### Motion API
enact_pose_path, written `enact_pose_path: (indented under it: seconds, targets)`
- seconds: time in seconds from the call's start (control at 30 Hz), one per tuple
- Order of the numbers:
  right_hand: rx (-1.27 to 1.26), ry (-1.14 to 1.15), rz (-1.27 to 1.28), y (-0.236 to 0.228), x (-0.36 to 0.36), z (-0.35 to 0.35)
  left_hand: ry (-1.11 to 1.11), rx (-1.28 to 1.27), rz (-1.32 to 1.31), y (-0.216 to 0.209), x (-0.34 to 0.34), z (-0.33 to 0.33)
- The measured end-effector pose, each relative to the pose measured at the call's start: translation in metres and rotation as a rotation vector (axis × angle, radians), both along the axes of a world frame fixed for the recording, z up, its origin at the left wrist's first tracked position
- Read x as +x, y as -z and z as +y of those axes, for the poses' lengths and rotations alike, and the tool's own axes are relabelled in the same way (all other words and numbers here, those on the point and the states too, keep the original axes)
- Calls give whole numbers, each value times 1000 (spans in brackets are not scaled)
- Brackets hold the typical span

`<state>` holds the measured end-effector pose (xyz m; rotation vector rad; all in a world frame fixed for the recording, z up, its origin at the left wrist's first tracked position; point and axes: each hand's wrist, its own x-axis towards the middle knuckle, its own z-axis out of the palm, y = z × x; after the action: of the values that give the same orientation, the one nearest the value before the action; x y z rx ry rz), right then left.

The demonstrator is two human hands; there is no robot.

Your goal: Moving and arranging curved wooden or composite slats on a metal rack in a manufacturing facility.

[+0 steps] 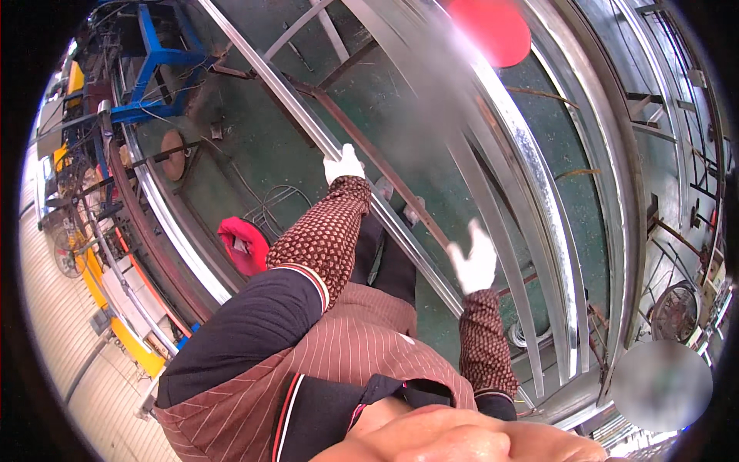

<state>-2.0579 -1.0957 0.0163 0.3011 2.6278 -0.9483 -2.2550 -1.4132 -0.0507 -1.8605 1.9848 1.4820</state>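
Note:
My left hand (344,163), in a white work glove, is closed round a long silvery metal bar (269,77). The bar runs slantwise from the upper left down past my legs toward my right forearm. My right hand (473,260), gloved in white too, is held up with thumb and fingers apart and nothing in it. It is between the bar and several long flat metal strips (514,296) on the right; whether it touches a strip I cannot tell. A narrow rusty rail (385,171) passes under the work between my hands. Patterned brown sleeves cover both forearms.
A blue metal frame (154,58) stands at the upper left, near a brown disc (173,154). Pinkish-red cloth (242,245) lies left of my left arm by loose cable. At the top is a red rounded thing (493,31). A fan (677,312) stands far right.

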Motion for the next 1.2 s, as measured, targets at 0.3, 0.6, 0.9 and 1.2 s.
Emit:
enact_pose_path:
  seconds: [0.3,0.6,0.9,1.2]
  targets:
    - [470,122,-353,62,-97,10,19,-65,61,31,3,-11]
    - [256,54,-326,31,-84,26,37,-194,144,65,22,-16]
    - [308,108,-258,-74,-52,81,39,-47,-84,14,18,-4]
    - [195,-14,-536,27,81,144,55,-159,-7,33,8,-14]
